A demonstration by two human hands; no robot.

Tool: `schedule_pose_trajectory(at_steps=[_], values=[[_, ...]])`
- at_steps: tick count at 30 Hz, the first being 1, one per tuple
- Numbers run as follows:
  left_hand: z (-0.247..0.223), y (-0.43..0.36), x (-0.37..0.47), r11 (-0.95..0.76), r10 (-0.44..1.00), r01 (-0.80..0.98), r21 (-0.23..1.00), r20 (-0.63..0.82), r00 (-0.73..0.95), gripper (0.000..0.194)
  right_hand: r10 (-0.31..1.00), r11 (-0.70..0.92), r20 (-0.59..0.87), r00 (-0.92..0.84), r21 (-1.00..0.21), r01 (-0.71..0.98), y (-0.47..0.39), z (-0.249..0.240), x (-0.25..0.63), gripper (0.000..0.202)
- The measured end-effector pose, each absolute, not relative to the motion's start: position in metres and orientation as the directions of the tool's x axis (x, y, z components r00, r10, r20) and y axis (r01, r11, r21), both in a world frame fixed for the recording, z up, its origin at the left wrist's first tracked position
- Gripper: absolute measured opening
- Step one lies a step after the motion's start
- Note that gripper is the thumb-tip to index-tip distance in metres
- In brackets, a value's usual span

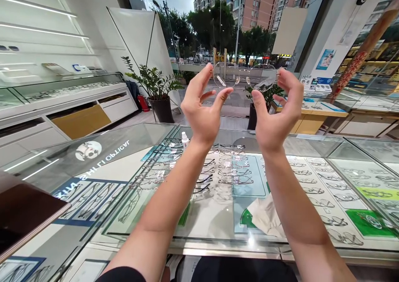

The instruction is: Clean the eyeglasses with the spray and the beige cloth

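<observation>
Both my arms reach forward over a glass display counter [218,215], raising a pair of eyeglasses [245,72] with thin rims and clear lenses against the window. My left hand [204,107] pinches the left edge of the frame between thumb and fingers. At the opposite edge, my right hand [277,111] grips the other rim, its thumb below the lens. The lenses face me, and the nose pads show in the middle. Below, a pale cleaning cloth [264,217] lies crumpled on the counter near my right forearm.
Rows of eyeglasses [235,169] fill the counter, and a white spray bottle [185,139] stands behind my left forearm. A dark flat-topped object [28,211] juts in at the left edge. Beyond the counter are potted plants [162,107] and a red fire extinguisher [142,103].
</observation>
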State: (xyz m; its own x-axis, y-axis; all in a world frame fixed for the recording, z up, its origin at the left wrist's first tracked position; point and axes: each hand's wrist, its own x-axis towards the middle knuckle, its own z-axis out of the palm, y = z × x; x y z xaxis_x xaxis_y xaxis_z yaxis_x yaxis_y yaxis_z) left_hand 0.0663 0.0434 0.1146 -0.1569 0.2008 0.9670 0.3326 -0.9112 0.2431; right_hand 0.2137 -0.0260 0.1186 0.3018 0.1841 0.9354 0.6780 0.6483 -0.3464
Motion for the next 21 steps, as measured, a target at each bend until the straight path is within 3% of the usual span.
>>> schedule_pose_trajectory(at_steps=[9,21], values=[[0.115,0.040,0.065,-0.880,0.221,0.392,0.268,0.962,-0.162,0.056,0.201,0.537,0.941,0.273,-0.339,0.773,-0.009,0.109,0.222,0.055],[0.117,0.029,0.057,-0.793,0.384,0.434,0.426,0.904,-0.186,0.051,0.378,0.490,0.847,0.374,-0.526,0.695,-0.009,0.111,0.226,0.044]])
